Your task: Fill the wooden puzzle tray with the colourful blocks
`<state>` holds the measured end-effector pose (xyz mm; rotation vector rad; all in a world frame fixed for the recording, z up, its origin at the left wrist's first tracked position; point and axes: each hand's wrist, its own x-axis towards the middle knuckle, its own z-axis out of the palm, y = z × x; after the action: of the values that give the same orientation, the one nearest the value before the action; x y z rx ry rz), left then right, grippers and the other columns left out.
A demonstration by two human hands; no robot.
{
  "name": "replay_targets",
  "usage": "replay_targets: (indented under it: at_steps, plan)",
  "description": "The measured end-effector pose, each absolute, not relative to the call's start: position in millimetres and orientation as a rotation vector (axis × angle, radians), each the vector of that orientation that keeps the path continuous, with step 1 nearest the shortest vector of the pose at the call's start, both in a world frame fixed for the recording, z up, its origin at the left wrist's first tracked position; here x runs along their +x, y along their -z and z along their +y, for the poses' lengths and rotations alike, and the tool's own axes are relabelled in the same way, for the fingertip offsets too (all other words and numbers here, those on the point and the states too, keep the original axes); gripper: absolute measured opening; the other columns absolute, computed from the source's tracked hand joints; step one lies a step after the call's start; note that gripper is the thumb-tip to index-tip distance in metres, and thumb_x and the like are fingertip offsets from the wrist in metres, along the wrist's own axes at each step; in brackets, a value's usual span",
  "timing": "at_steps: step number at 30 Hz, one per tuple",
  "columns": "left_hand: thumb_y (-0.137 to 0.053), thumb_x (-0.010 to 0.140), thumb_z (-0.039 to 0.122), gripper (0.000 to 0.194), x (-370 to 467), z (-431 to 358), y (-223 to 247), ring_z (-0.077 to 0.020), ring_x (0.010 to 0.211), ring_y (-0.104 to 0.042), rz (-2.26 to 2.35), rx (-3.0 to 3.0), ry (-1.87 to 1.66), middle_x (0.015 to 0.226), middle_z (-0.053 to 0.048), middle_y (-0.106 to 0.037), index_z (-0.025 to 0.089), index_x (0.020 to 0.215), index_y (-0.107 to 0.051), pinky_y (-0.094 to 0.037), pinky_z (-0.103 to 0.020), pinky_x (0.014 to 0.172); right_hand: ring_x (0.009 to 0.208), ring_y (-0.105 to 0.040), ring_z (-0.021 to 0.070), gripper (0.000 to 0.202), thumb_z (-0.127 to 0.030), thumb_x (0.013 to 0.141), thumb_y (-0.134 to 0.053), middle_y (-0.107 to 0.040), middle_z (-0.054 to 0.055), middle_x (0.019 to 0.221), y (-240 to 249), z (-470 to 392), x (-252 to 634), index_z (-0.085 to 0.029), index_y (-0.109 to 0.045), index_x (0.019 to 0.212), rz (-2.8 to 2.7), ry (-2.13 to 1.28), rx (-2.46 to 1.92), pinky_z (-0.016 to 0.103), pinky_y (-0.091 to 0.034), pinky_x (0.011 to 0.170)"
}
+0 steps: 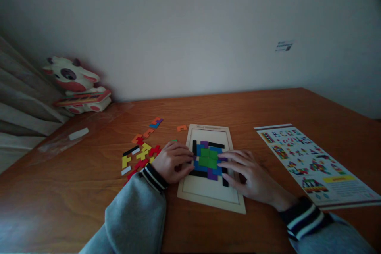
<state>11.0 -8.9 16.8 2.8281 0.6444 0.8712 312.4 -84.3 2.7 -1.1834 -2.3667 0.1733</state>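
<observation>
Grey sleeves (133, 218), two, with dark striped cuffs, nearest the viewer. Left hand (174, 162): fingers loosely bent, thumb parted from them, tips at the left edge of a flat arrangement; firm contact cannot be told. Right hand (250, 172): fingers spread wide, tips at the opposite edge, contact likewise uncertain. Arrangement, lying on a pale puzzle board (211, 202): green pieces (208, 158) in the middle; blue pieces (200, 150), purple pieces (212, 174) and black strips (216, 145) around them. Handling note: light, even pressure from both sides should keep seams tight; a hard push at one edge would probably skew the strips. Left of the board, on a brown table (74, 206): loose red, yellow, white and orange pieces (141, 163). Right: printed pattern sheet (315, 158). Far left: cow toy (79, 83).
</observation>
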Motion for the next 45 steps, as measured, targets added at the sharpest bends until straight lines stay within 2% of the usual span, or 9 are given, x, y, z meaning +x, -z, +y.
replay_targets:
  at_steps: [5, 13, 20, 25, 33, 45]
  plan:
    - [-0.06, 0.09, 0.027, 0.018, 4.8, -10.6, -18.7, -0.0253, 0.106, -0.064, 0.695, 2.818, -0.824, 0.106, -0.009, -0.075, 0.02, 0.095, -0.076, -0.05, -0.044, 0.091, 0.122, -0.055, 0.0261, 0.029, -0.034, 0.095, -0.058, -0.064, 0.005, 0.131, -1.6, -83.9, 313.1, -0.029, -0.066, 0.122, -2.407, -0.196, -1.16, 0.049, -0.043, 0.099]
    - [-0.056, 0.092, 0.027, 0.026, 5.9, -9.0, -14.6, -0.0261, 0.113, -0.06, 0.64, 2.821, -0.751, 0.118, -0.009, -0.071, 0.023, 0.11, -0.075, -0.049, -0.047, 0.096, 0.123, -0.055, 0.0265, 0.032, -0.033, 0.094, -0.059, -0.065, 0.005, 0.133, -4.8, -84.1, 310.4, -0.031, -0.066, 0.125, -2.417, -0.208, -1.131, 0.049, -0.043, 0.101]
    - [-0.053, 0.09, 0.021, 0.033, 1.7, -10.9, -19.8, -0.0249, 0.103, -0.065, 0.673, 2.789, -0.806, 0.1, -0.01, -0.075, 0.022, 0.118, -0.071, -0.05, -0.045, 0.092, 0.124, -0.055, 0.0259, 0.036, -0.033, 0.094, -0.059, -0.066, 0.004, 0.132, -3.9, -84.7, 311.4, -0.031, -0.064, 0.129, -2.419, -0.211, -1.127, 0.049, -0.044, 0.103]
    - [-0.051, 0.087, 0.018, 0.043, 3.3, -13.5, -22.3, -0.0239, 0.102, -0.067, 0.635, 2.758, -0.731, 0.105, -0.011, -0.073, 0.022, 0.128, -0.065, -0.048, -0.046, 0.095, 0.125, -0.054, 0.0258, 0.037, -0.033, 0.094, -0.058, -0.065, 0.004, 0.133, -3.6, -84.5, 311.5, -0.032, -0.062, 0.131, -2.434, -0.214, -1.119, 0.048, -0.043, 0.103]
    - [-0.053, 0.085, 0.016, 0.045, 6.1, -13.5, -18.6, -0.0257, 0.106, -0.065, 0.608, 2.748, -0.746, 0.102, -0.01, -0.074, 0.022, 0.128, -0.064, -0.048, -0.046, 0.094, 0.126, -0.054, 0.0259, 0.037, -0.034, 0.095, -0.058, -0.064, 0.004, 0.134, -3.8, -84.1, 311.1, -0.032, -0.063, 0.131, -2.453, -0.209, -1.116, 0.049, -0.043, 0.103]
    - [-0.067, 0.087, 0.039, 0.041, 5.2, -9.2, -11.1, -0.0261, 0.108, -0.064, 0.57, 2.779, -0.78, 0.106, -0.011, -0.075, 0.021, 0.124, -0.066, -0.049, -0.043, 0.093, 0.122, -0.057, 0.0266, 0.035, -0.036, 0.093, -0.061, -0.066, 0.004, 0.131, -2.1, -83.9, 310.3, -0.034, -0.065, 0.127, -2.427, -0.189, -1.1, 0.049, -0.046, 0.101]
